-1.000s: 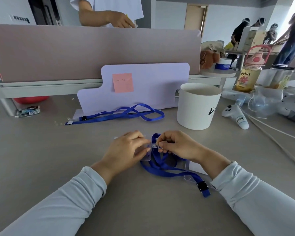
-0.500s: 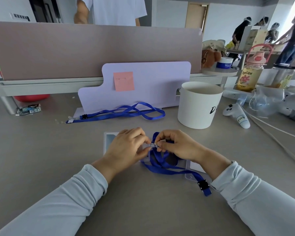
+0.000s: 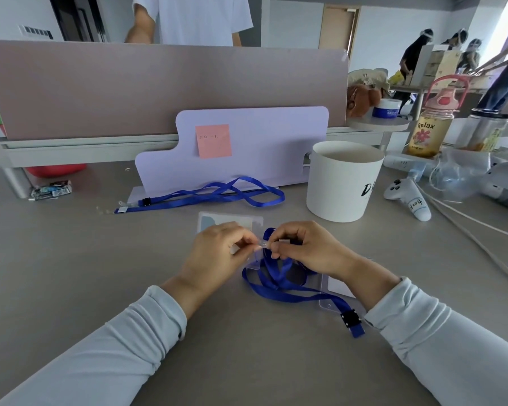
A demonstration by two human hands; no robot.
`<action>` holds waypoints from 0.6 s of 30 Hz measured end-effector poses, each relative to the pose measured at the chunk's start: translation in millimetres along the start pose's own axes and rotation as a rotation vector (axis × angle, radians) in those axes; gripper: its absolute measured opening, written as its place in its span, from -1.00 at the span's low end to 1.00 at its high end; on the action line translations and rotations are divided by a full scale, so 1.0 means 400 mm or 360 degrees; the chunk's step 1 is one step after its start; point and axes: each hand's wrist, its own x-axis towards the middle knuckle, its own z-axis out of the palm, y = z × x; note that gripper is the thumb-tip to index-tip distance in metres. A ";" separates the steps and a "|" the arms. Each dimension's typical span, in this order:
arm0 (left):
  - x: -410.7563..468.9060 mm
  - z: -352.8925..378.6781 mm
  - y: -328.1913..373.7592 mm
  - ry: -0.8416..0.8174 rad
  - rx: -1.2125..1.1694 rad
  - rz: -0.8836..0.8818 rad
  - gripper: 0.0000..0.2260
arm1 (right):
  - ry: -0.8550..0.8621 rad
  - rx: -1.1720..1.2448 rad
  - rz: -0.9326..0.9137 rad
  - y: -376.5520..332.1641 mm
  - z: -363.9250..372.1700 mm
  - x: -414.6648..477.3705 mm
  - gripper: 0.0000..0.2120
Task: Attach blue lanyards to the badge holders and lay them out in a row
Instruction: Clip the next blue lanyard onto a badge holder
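My left hand [image 3: 214,253] pinches the edge of a clear badge holder [image 3: 217,222] at the middle of the grey desk. My right hand [image 3: 302,247] pinches the clear clip [image 3: 261,244] of a blue lanyard [image 3: 279,284] against that holder. The lanyard's ribbon lies bunched under my right wrist, its black buckle [image 3: 349,317] near my right sleeve. A second clear badge holder [image 3: 338,288] lies under the ribbon, partly hidden by my right arm. Another blue lanyard [image 3: 206,196] lies stretched out behind, in front of a lilac board [image 3: 261,148].
A white paper bucket [image 3: 343,180] stands right of the board. A white game controller [image 3: 408,197], cables, bottles and a headset crowd the right side. A pink partition [image 3: 159,83] closes the back, with a person in white standing behind it.
The badge holder has come out further from under my left hand, and its far edge now shows. Both hands stay pinched together at the clip. The person behind the partition has shifted.
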 end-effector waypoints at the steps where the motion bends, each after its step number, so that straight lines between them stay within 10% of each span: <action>1: 0.000 0.001 0.000 0.0002 0.0009 -0.0013 -0.89 | 0.0007 0.0000 -0.0014 0.001 0.000 0.000 -0.92; 18: -0.002 0.009 0.017 0.0011 -0.0035 -0.0155 -0.89 | 0.0179 -0.0238 -0.0186 0.014 0.024 0.004 -0.87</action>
